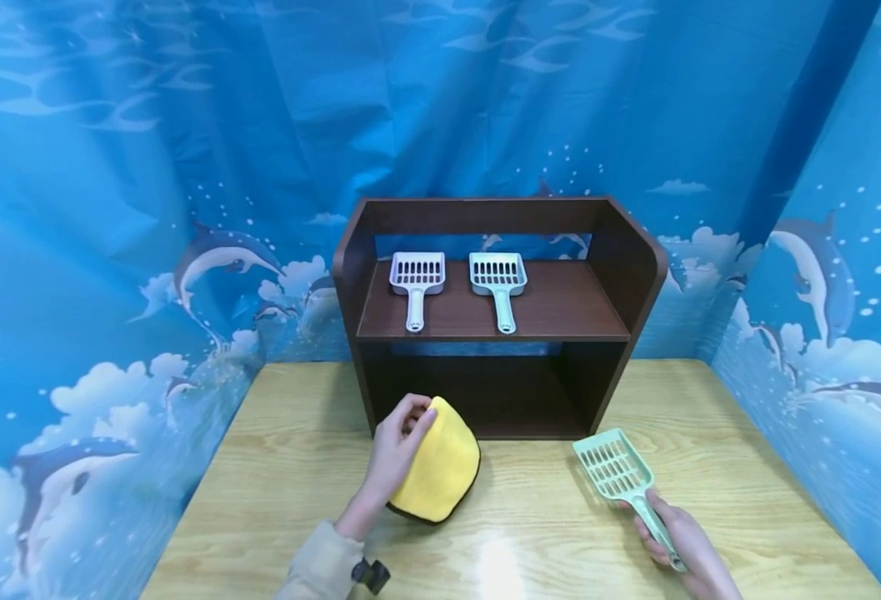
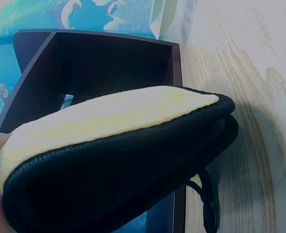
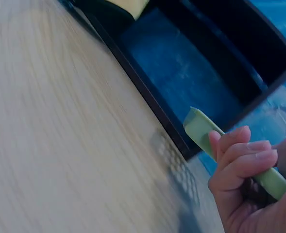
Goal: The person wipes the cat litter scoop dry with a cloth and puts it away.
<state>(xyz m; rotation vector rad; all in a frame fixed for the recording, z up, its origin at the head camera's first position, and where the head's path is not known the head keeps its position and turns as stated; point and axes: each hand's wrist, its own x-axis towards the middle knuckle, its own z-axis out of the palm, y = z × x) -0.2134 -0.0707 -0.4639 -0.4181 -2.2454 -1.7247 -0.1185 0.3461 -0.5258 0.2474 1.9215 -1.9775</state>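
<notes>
My left hand point(image 1: 397, 446) pinches the upper edge of a folded yellow cloth point(image 1: 443, 467) in front of the shelf. The left wrist view shows the cloth's pale yellow face, dark underside point(image 2: 99, 174) and a dark hanging loop point(image 2: 207, 199). My right hand point(image 1: 676, 537) grips the handle of a light green slotted litter scoop point(image 1: 614, 467), its head pointing toward the shelf's right front corner. In the right wrist view the fingers point(image 3: 244, 160) curl round the scoop's handle, and the scoop's shadow falls on the table.
A dark brown two-tier shelf point(image 1: 496, 329) stands at the back of the wooden table point(image 1: 297, 467). On its upper tier lie a lilac-white scoop point(image 1: 416, 283) and a pale mint scoop point(image 1: 502, 283), handles toward me. A blue dolphin-print curtain point(image 1: 297, 125) surrounds the table.
</notes>
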